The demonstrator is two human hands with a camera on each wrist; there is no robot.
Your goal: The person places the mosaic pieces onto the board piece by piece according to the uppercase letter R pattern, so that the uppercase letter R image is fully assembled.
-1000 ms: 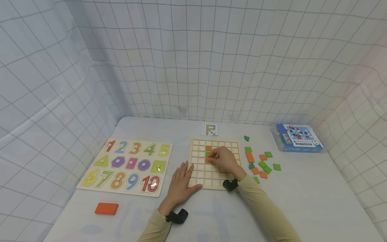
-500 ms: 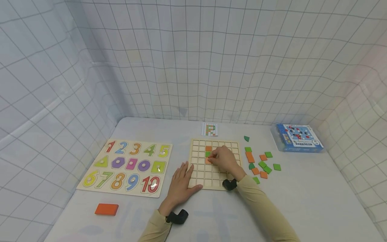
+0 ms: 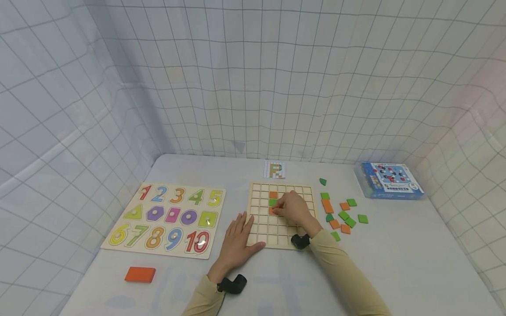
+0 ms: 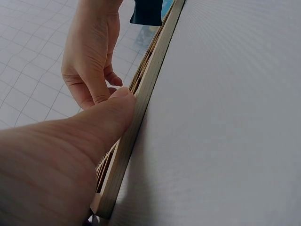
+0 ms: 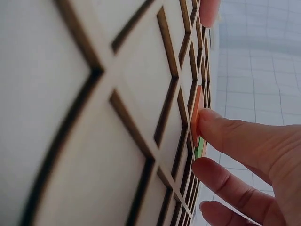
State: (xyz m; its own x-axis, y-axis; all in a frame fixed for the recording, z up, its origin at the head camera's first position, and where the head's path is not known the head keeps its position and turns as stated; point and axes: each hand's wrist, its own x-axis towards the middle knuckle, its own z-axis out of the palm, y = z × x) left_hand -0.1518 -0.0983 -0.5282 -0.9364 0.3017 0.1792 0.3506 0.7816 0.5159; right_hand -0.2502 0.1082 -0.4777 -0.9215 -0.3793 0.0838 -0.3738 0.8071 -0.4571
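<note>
A wooden grid board (image 3: 262,229) lies in the middle of the table. In one of its columns sit an orange square tile (image 3: 273,194) and, below it, a green square tile (image 3: 272,202). Just under those, my right hand (image 3: 294,208) pinches another orange tile (image 5: 196,115) with thumb and fingers; in the right wrist view it stands slightly proud of the grid. My left hand (image 3: 236,242) rests with straight fingers along the board's left side, its thumb by the front corner. The left wrist view shows that thumb (image 4: 123,96) against the board's edge.
Several loose orange and green tiles (image 3: 350,222) lie right of the board. Behind it is a pattern card (image 3: 274,169). A number puzzle (image 3: 162,219) fills the left, with an orange block (image 3: 140,274) in front. A blue box (image 3: 393,180) stands at the back right.
</note>
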